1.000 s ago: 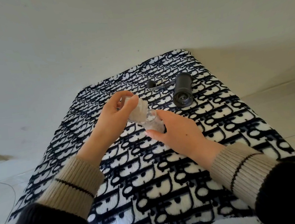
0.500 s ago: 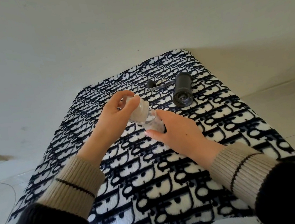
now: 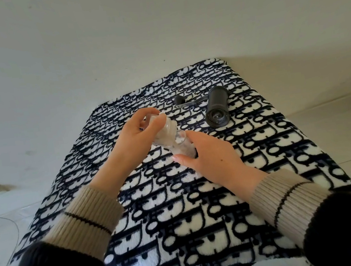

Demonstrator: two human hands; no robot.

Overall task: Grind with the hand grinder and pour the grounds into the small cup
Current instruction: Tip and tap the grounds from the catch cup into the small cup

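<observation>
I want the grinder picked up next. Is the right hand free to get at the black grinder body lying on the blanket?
Probably not yet: the right hand holds the small clear cup. The path to the black grinder body looks unobstructed once it lets go.

A raised surface is draped in a plush blanket [image 3: 201, 207] — white with a dense black letter-like print — that hangs over its edges. Toward the far right, a black hand grinder [image 3: 216, 108] lies on its side on the fabric, open end facing the camera — its crank handle [image 3: 185, 103] stretches left, ending in a dark knob.
</observation>
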